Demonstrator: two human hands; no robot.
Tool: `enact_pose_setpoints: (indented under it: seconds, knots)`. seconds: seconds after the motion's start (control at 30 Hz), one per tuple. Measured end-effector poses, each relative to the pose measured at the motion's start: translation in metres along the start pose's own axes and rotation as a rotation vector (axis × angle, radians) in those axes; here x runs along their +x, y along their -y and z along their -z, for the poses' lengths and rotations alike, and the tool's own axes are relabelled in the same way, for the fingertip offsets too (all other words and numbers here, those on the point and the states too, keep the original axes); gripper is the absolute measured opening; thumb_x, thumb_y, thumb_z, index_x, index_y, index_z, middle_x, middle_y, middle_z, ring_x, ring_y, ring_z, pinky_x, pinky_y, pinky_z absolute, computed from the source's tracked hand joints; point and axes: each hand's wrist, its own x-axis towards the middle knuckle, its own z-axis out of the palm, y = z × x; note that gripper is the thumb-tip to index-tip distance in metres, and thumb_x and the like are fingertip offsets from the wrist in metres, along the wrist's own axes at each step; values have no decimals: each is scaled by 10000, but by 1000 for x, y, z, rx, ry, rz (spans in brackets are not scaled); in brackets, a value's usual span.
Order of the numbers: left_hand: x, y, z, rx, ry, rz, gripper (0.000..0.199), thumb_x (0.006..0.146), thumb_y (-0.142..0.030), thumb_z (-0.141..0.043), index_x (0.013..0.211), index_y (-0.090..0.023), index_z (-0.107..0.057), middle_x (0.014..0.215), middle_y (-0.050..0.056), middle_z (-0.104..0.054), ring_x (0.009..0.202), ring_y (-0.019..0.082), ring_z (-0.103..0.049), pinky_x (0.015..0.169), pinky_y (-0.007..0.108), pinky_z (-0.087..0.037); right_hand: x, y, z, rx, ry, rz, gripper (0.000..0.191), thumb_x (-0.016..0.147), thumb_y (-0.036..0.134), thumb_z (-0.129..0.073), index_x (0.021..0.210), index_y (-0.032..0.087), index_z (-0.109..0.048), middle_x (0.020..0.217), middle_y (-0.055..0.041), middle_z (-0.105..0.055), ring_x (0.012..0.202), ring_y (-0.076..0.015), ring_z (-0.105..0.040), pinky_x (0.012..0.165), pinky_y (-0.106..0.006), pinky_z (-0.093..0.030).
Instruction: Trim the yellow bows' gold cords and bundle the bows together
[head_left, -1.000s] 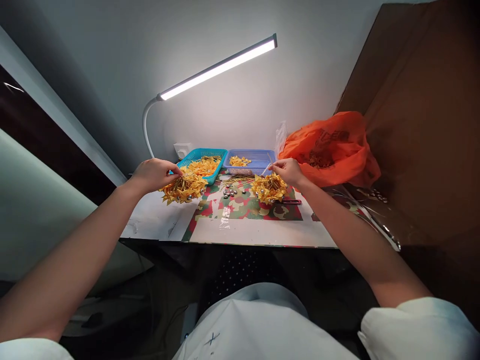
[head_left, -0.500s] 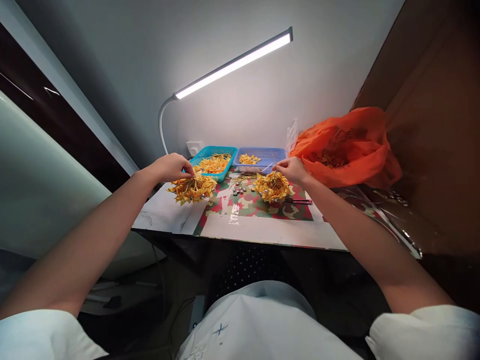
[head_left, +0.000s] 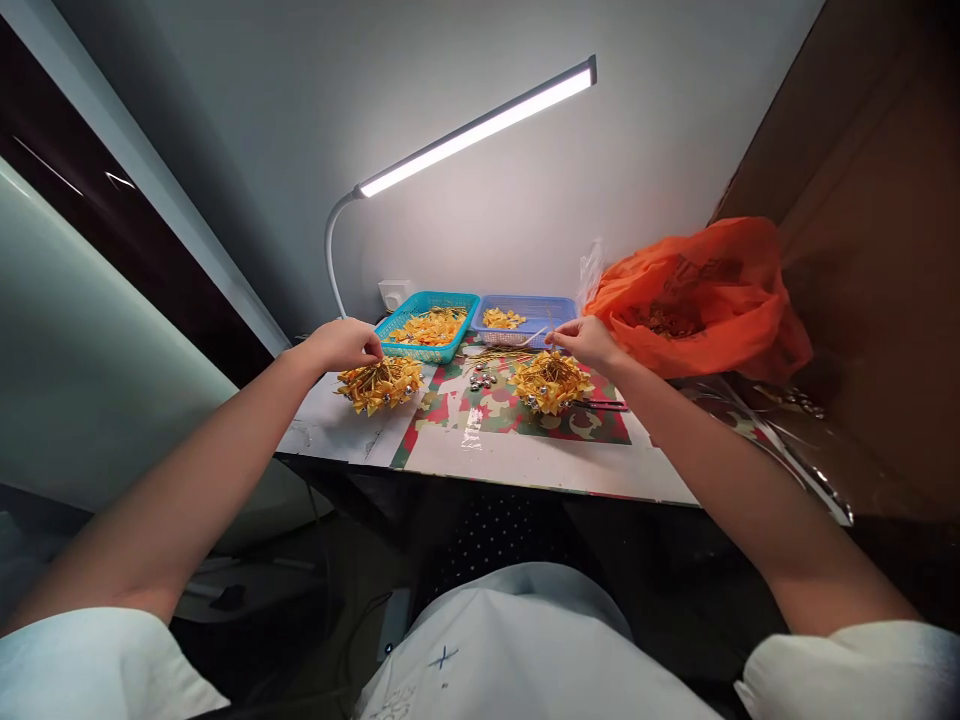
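My left hand [head_left: 343, 345] is closed over the gathered stems of a bunch of yellow artificial flowers [head_left: 381, 386], which hangs blossoms-down at the table's left part. My right hand [head_left: 590, 343] pinches the stem ends of a second yellow flower bunch [head_left: 551, 384], with a thin white strip [head_left: 535, 337] beside the fingertips. Small silver beads show among the petals of both bunches. Between them lie several loose silver beads [head_left: 481, 379] and some thin golden stems [head_left: 501, 357] on the camouflage-patterned mat [head_left: 457, 405].
Behind the bunches stand a teal basket [head_left: 442, 353] of yellow flowers and a blue basket [head_left: 551, 303] with fewer. An orange plastic bag [head_left: 720, 285] occupies the back right. A lit lamp [head_left: 480, 125] arches overhead. A dark slim tool [head_left: 606, 406] lies by the right bunch.
Both hands have come down slightly with their bunches, the left one also shifting a little left. The whole view has tilted slightly.
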Motion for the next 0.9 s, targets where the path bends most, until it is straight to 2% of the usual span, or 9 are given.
enact_pose_setpoints:
  seconds: [0.3, 0.47, 0.57, 0.63, 0.7, 0.77, 0.83, 0.9]
  knots:
    - [-24, 1, -46, -61, -99, 60, 196, 683, -322, -584, 739, -290, -769, 890, 47, -781, 886, 269, -693, 664, 284, -448, -3, 2, -3, 68, -4, -30, 421, 705, 527, -663, 664, 117, -752, 453, 18, -514, 479, -101, -414, 470, -248, -292]
    - [-37, 19, -45, -242, -130, 81, 274, 669, -406, -610, 840, -273, -778, 858, 28, -769, 769, 216, -672, 646, 261, -471, 1, -1, -4, 124, -9, -40, 368, 703, 472, -690, 701, 112, -767, 565, -41, -645, 513, -129, -507, 502, -263, -375]
    - [-44, 31, -42, -355, -232, 174, 360, 710, -428, -562, 922, -217, -764, 840, 53, -745, 732, 205, -640, 649, 272, -470, 3, 1, -1, 133, -28, -41, 347, 701, 445, -699, 731, 109, -780, 590, -60, -671, 530, -147, -537, 517, -276, -393]
    - [-47, 32, -41, -433, -315, 233, 376, 721, -431, -549, 937, -197, -748, 853, 66, -729, 741, 211, -623, 661, 290, -467, 4, 5, 3, 139, -68, -20, 343, 727, 441, -684, 770, 117, -789, 650, -73, -706, 596, -171, -584, 552, -281, -417]
    - [-46, 23, -42, -532, -379, 248, 357, 703, -428, -576, 916, -193, -738, 901, 75, -720, 808, 230, -620, 704, 309, -474, 6, 13, 7, 160, -93, 29, 334, 752, 445, -675, 798, 136, -794, 745, -81, -747, 707, -203, -640, 618, -288, -454]
    - [-40, 3, -44, -664, -420, 218, 343, 686, -425, -604, 904, -190, -726, 1014, 92, -710, 938, 263, -613, 787, 335, -486, 9, 22, 11, 187, -65, 84, 312, 748, 448, -698, 777, 151, -791, 794, -80, -765, 802, -232, -675, 698, -301, -485]
    - [-29, -26, -48, -835, -431, 175, 386, 701, -449, -609, 969, -190, -709, 1129, 101, -690, 1035, 277, -606, 871, 361, -492, 12, 33, 16, 234, -62, 119, 304, 745, 456, -718, 754, 159, -781, 824, -81, -771, 879, -248, -692, 788, -319, -503]
    - [-12, -63, -54, -1042, -391, 115, 487, 751, -500, -576, 1118, -192, -664, 1274, 113, -641, 1120, 280, -600, 947, 393, -487, 15, 44, 23, 317, -100, 126, 298, 773, 467, -711, 763, 174, -767, 891, -79, -774, 958, -246, -694, 865, -335, -508]
